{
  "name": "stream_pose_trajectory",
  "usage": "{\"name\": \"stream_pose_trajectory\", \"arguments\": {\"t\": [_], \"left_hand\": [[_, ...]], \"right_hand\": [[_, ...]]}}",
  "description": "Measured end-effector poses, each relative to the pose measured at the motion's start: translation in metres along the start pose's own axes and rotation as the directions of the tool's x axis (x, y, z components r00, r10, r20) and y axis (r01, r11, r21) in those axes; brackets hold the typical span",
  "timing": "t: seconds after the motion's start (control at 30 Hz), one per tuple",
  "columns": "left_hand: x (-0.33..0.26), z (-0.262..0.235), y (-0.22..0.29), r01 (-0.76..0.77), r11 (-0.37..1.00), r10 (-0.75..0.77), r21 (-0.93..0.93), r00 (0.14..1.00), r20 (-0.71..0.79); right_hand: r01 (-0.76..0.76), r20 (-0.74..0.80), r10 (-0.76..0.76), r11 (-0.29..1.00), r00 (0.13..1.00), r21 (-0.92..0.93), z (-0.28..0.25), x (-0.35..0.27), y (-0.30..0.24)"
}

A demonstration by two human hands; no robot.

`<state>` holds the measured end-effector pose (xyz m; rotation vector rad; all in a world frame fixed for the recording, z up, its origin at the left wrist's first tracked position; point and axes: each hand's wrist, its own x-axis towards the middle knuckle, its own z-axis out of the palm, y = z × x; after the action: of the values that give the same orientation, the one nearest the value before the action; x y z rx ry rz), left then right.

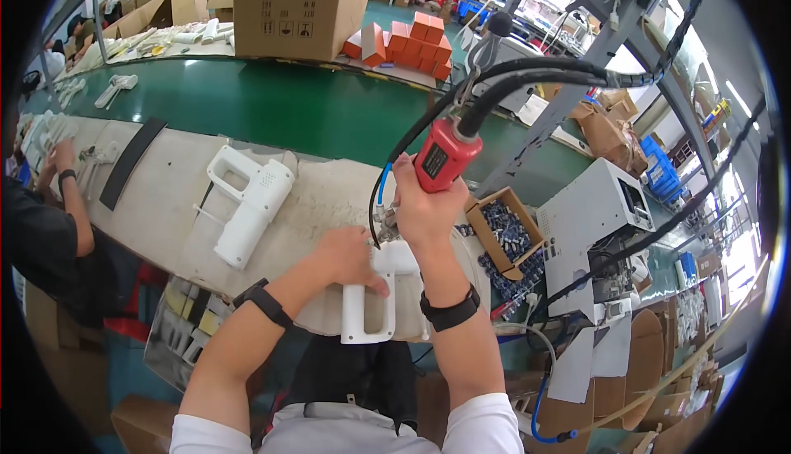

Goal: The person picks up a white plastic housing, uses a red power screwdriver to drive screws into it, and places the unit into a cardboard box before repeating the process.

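1. Right fingers (404, 175) are gripping a red power tool (442, 157), closed around it.
2. Left fingers (377, 284), partly curled, are holding a white plastic shell (353, 314); it is lying under them on the desk (325, 194).
3. A loose left hold could be letting the shell twist; a slipping tool could be hurting the nearby left fingers.

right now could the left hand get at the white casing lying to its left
Probably yes: only tabletop shows between the left hand and that white casing, though the hand holds a nearer casing.
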<state>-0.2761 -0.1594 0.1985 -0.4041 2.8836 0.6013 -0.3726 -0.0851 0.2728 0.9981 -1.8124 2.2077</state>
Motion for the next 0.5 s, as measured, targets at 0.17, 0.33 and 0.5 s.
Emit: {"name": "stream_pose_trajectory", "arguments": {"t": [0.17,0.33,0.5], "left_hand": [[0.025,0.022,-0.018,-0.065,0.996,0.059,-0.059,0.994,-0.092],[0.029,0.014,-0.006,-0.068,0.998,0.068,0.011,0.992,-0.108],[0.025,0.016,-0.008,-0.115,0.993,0.114,0.001,0.980,-0.161]], "right_hand": [[0.084,-0.063,-0.076,0.988,0.995,0.129,-0.025,-0.001,-0.069],[0.012,-0.053,-0.006,0.994,0.999,0.110,-0.040,-0.009,-0.074],[0.065,-0.082,-0.067,0.997,0.994,-0.031,-0.028,-0.015,-0.023]]}}
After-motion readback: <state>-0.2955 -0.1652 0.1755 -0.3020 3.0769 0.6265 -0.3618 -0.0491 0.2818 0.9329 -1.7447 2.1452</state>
